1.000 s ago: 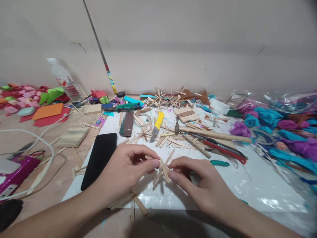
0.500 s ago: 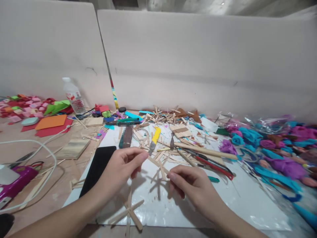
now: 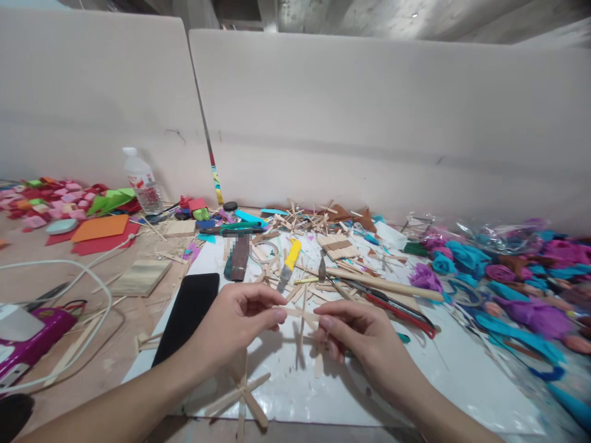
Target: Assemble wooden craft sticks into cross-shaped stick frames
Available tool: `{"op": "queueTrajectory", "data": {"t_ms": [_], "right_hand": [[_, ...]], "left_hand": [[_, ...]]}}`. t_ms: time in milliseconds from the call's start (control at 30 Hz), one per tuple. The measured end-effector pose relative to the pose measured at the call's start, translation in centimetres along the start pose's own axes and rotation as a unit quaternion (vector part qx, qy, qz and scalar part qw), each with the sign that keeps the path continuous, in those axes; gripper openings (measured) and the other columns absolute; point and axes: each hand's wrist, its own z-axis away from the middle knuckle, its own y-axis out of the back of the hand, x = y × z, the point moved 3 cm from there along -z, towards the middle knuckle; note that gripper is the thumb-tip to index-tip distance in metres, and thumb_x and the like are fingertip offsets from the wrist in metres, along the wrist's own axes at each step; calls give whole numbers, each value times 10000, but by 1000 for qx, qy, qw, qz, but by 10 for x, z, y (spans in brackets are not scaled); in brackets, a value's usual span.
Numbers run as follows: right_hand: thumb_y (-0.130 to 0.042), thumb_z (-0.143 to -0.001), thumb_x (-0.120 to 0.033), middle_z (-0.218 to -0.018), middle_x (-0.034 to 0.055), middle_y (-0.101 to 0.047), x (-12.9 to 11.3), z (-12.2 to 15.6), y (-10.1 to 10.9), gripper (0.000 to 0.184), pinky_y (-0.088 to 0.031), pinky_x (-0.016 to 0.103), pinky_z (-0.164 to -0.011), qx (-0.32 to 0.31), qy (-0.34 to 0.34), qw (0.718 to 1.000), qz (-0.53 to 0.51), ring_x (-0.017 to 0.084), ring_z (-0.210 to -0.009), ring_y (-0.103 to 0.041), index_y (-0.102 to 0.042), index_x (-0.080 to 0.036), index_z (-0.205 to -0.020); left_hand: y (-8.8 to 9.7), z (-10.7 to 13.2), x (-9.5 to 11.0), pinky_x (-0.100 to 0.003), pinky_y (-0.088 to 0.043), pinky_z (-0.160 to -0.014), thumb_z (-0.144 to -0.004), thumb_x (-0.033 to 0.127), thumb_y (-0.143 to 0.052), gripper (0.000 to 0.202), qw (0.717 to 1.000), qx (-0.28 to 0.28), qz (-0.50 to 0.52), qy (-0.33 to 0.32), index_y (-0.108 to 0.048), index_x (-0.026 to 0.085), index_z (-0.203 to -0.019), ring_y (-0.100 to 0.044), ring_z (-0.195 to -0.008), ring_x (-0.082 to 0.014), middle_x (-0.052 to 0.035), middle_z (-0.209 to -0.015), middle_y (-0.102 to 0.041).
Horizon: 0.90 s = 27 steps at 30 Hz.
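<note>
My left hand (image 3: 237,320) and my right hand (image 3: 357,335) hold a small star of crossed wooden sticks (image 3: 302,326) between them, just above a white board (image 3: 406,381). Each hand pinches one end of the star with thumb and fingertips. A second stick star (image 3: 242,394) lies flat on the board near its front edge, below my left wrist. A black phone (image 3: 189,314) lies to the left of my left hand.
Beyond the hands lie loose wooden sticks (image 3: 295,224), a yellow utility knife (image 3: 290,261), a red cutter (image 3: 399,307) and a long dowel (image 3: 383,283). Paper flowers (image 3: 503,277) fill the right. A purple glue gun (image 3: 32,341), white cable, water bottle (image 3: 141,178) and coloured paper sit left.
The view tilted upward over the second. The hands lifted the stick star off the board and turned it, and now hold it with one stick level between the two pinches.
</note>
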Motion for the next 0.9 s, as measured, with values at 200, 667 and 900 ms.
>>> {"op": "queueTrajectory", "data": {"t_ms": [200, 667, 900], "right_hand": [[-857, -814, -421, -663, 30, -722, 0, 2, 2, 308, -498, 265, -544, 39, 12, 999, 8, 143, -540, -609, -828, -151, -960], [-865, -783, -530, -646, 76, -745, 7, -8, 10, 405, -480, 264, -499, 57, -19, 995, -81, 126, -477, -576, -844, -132, -856], [-898, -757, -512, -596, 41, -698, 9, -12, 16, 399, -415, 216, -449, 68, -17, 992, -106, 86, -437, -524, -814, -124, -796]], "left_hand": [[-5, 0, 0, -294, -596, -657, -795, 262, -813, 106, 1000, -4, 13, 12, -794, 159, -804, -732, -675, -197, -40, -688, -765], [13, -7, -9, -285, -479, -701, -891, 477, -752, 312, 995, 92, -33, -36, -799, 171, -853, -622, -740, -192, -38, -771, -725], [12, -7, -11, -302, -476, -696, -918, 489, -697, 327, 995, 70, -53, -45, -789, 178, -870, -625, -741, -196, -50, -796, -735]]}}
